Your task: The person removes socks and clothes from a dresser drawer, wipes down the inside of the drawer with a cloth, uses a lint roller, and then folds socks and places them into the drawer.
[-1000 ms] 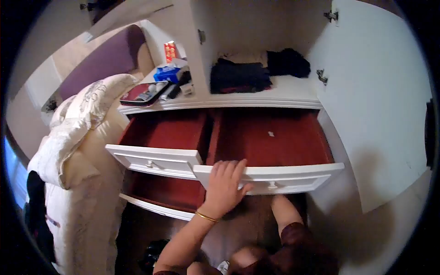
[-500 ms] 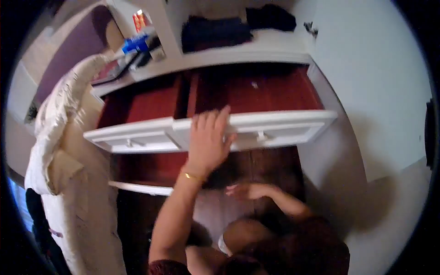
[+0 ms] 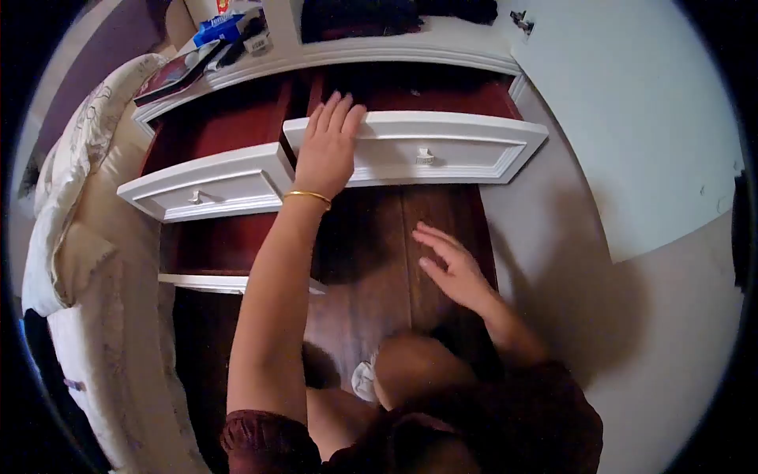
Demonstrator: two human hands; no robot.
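Observation:
My left hand point(image 3: 328, 150), with a gold bangle on its wrist, lies flat against the left end of the upper right drawer point(image 3: 466, 146). Its fingers stretch over the top edge of the white front. That drawer is pulled partly out and has a red inside with a tiny pale speck in it. Beside it the upper left drawer point(image 3: 209, 186) stands out further. Below, a lower left drawer point(image 3: 201, 280) is also out, partly behind my left forearm. My right hand point(image 3: 454, 268) hovers over the dark wooden floor, fingers apart, holding nothing.
Dark folded clothes point(image 3: 359, 17) lie on the shelf above. A blue packet point(image 3: 221, 28) and other small items sit on the ledge at left. A bed with pale bedding point(image 3: 87, 158) runs along the left. A large white door panel point(image 3: 608, 118) stands at right.
The upper right drawer has slid inward, its front now behind the left drawer's front. My left hand moved forward with it. My right hand rose towards the drawers, and the view shifted.

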